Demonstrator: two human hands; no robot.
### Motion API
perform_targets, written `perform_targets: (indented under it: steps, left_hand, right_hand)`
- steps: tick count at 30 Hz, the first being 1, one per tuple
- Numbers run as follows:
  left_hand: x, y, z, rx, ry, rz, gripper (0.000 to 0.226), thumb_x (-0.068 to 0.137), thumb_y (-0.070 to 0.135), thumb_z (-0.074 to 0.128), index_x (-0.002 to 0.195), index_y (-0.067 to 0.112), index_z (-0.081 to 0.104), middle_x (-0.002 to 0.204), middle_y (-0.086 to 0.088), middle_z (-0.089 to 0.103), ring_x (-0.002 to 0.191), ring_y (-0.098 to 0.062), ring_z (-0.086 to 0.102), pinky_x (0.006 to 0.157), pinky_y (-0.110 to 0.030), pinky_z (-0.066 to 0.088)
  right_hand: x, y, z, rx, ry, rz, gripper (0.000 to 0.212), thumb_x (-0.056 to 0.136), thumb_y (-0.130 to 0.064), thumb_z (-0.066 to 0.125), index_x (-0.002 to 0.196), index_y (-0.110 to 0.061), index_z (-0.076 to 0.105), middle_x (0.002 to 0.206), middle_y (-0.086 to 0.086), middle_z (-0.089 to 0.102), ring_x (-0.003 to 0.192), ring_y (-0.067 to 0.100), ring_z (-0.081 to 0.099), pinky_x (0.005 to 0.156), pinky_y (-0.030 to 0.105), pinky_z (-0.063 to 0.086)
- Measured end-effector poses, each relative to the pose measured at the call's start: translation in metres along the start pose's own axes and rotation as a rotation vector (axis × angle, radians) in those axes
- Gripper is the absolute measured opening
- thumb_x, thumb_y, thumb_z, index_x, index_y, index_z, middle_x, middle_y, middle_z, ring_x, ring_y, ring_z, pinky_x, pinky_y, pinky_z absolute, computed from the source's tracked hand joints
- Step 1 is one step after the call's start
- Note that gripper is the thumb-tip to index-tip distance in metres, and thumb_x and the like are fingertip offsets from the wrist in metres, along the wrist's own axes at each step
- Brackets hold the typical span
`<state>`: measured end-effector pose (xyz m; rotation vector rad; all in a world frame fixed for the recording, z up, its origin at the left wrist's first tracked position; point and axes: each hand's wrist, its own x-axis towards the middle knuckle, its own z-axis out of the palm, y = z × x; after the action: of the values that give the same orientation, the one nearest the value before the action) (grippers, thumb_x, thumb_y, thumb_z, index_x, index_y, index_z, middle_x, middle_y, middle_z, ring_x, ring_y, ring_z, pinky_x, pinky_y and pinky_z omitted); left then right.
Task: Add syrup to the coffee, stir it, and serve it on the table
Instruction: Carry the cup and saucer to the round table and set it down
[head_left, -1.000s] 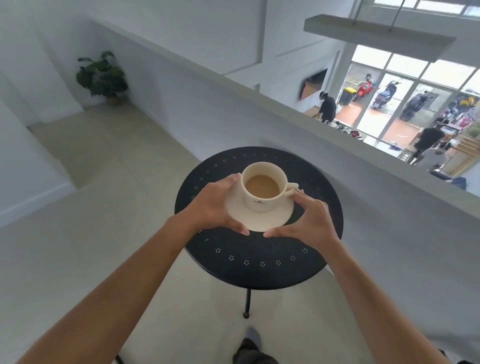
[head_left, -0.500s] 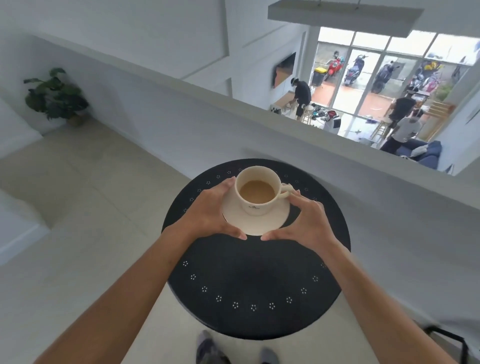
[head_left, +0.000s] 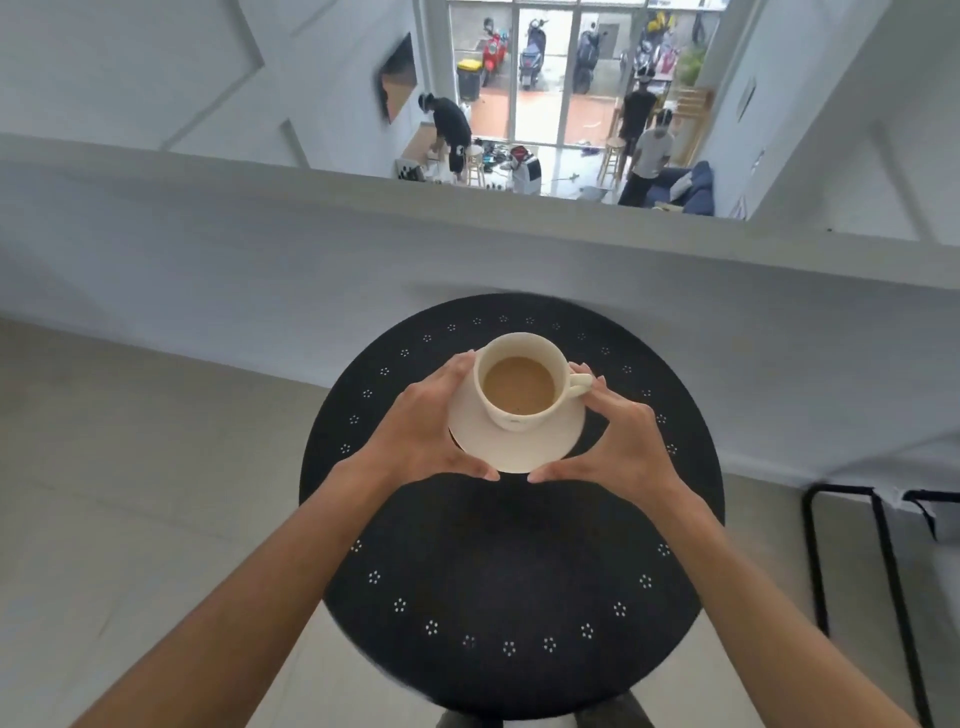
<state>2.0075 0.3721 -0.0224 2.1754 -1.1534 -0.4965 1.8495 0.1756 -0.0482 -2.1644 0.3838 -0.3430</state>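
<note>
- The left hand (head_left: 421, 431) clasps the left rim of the saucer (head_left: 519, 447), thumb curled along the near edge, fingers wrapped round the far side beside the cup (head_left: 519, 384).
- The right hand (head_left: 618, 441) clasps the right rim the same way, its thumb tip near the left thumb tip at the near edge, the two not touching; its fingers reach up just behind the cup's handle (head_left: 579, 383).
- One white cup stands upright in the middle of one white saucer; it holds light brown milky coffee, level, below the rim. The handle points right.
- The saucer is over the far half of the table (head_left: 509, 571). Whether it rests on the top or is held just above it cannot be told; a dark shadow shows under its left edge.
- One round black table, with a ring of small white dotted flower marks near its edge. Nothing else lies on it, so nothing stands between the hands and the top.
- Beyond the table runs a low white wall (head_left: 260, 244) with a flat ledge; the table's far edge is close to it.
- To the right, on the pale floor, stands a black metal frame (head_left: 883, 571), apart from the table.
- Over the wall a lower room shows: three people (head_left: 452, 130) standing, stools, a blue sofa (head_left: 691, 189), glass doors, and several scooters (head_left: 493, 49) parked outside, too small to count surely.
</note>
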Motion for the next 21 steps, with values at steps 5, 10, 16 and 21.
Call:
perform_targets:
  steps: [5,10,16,21]
  left_hand:
    - [0.017,-0.025,0.000,0.014,-0.067,0.073,0.128,0.044,0.051,0.096,0.151,0.029,0.029,0.148,0.015,0.045,0.129,-0.010,0.049,0.110,-0.034,0.043]
    - [0.036,-0.040,0.009,-0.008,-0.095,0.141,0.125,0.045,0.045,0.097,0.150,0.029,0.033,0.146,0.020,0.044,0.125,-0.004,0.049,0.105,-0.026,0.043]
    - [0.050,-0.068,0.034,-0.039,-0.122,0.136,0.125,0.044,0.044,0.098,0.150,0.028,0.033,0.148,0.021,0.043,0.132,-0.003,0.046,0.110,-0.033,0.042]
    - [0.053,-0.098,0.063,-0.069,-0.158,0.096,0.127,0.043,0.037,0.100,0.151,0.032,0.032,0.148,0.025,0.040,0.135,0.005,0.039,0.110,-0.015,0.032]
  right_hand:
    - [0.001,0.007,0.020,0.013,0.047,0.058,0.113,0.042,-0.048,0.101,0.142,-0.021,0.058,0.154,-0.009,0.049,0.150,0.004,0.031,0.128,0.037,0.019]
    - [0.007,0.026,0.032,-0.014,0.079,0.090,0.116,0.042,-0.046,0.102,0.145,-0.018,0.056,0.156,-0.004,0.048,0.151,0.007,0.030,0.128,0.030,0.016]
    - [0.007,0.058,0.052,0.001,0.100,0.140,0.118,0.043,-0.046,0.100,0.147,-0.015,0.053,0.156,0.004,0.048,0.151,0.014,0.033,0.128,0.032,0.018]
    - [0.003,0.090,0.078,0.028,0.095,0.190,0.125,0.043,-0.040,0.102,0.151,-0.011,0.046,0.157,0.002,0.047,0.151,0.012,0.033,0.127,0.031,0.019]
